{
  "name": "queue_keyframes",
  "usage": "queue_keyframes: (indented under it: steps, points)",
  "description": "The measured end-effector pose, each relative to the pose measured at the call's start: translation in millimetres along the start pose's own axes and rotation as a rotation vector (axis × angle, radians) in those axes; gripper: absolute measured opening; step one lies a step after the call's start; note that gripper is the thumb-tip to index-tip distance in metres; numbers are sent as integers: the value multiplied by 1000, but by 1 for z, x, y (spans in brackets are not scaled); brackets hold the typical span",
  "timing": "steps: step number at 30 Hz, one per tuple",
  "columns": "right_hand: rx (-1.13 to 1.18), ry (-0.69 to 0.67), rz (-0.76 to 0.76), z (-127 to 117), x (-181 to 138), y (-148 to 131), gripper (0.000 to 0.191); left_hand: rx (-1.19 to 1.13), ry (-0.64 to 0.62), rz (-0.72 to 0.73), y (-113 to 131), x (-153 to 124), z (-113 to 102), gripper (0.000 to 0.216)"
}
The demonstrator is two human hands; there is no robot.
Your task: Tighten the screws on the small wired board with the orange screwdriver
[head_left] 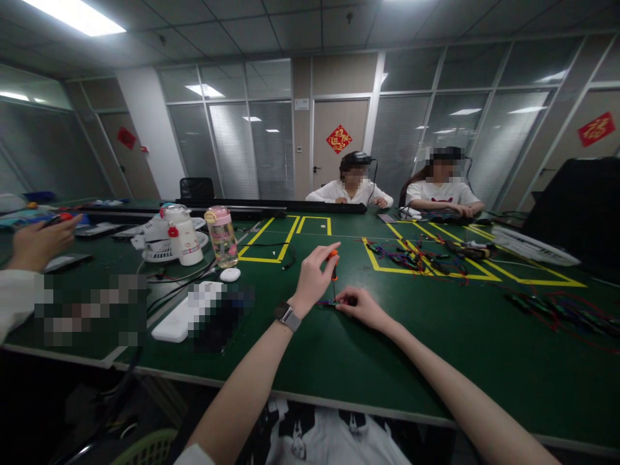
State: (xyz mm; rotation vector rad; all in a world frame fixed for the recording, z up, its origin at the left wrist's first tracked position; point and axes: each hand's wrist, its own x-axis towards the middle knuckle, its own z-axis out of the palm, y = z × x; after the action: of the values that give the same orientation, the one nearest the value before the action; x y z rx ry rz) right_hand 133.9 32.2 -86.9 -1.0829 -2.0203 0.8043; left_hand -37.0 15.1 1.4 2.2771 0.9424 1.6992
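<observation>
Just ahead of me over the green table, my left hand point(314, 274) has its fingers closed around the orange and black handle of a screwdriver point(334, 274). The shaft stands nearly upright, its tip down at a small green circuit board point(330, 303). My right hand point(365, 309) pinches the right edge of that board against the tabletop. A small dark round piece point(352, 300) shows by the right fingers; whether it is held or attached to the board, I cannot tell. A watch point(287, 316) is on my left wrist.
Wired circuit boards point(407, 255) lie among yellow tape marks, and more wired boards point(566, 307) lie at right. A white kettle point(186, 236), pink-lidded bottle point(221, 236) and white box point(188, 312) stand left. A co-worker's hand point(43, 239) is far left; two people sit opposite.
</observation>
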Motion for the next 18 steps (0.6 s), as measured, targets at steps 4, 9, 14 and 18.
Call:
queue_keyframes:
  steps: [4,9,14,18]
  points:
    - [-8,6,1,0,0,1,18,84,32,5,1,-2,-1,27]
    - [-6,1,-8,1,1,2,18,-93,-22,-8,1,-1,1,34]
    - [-28,8,-12,1,1,3,17,-12,56,-68,1,0,1,24]
    - [-38,8,-18,0,0,1,17,-122,-50,-70,2,-1,1,34]
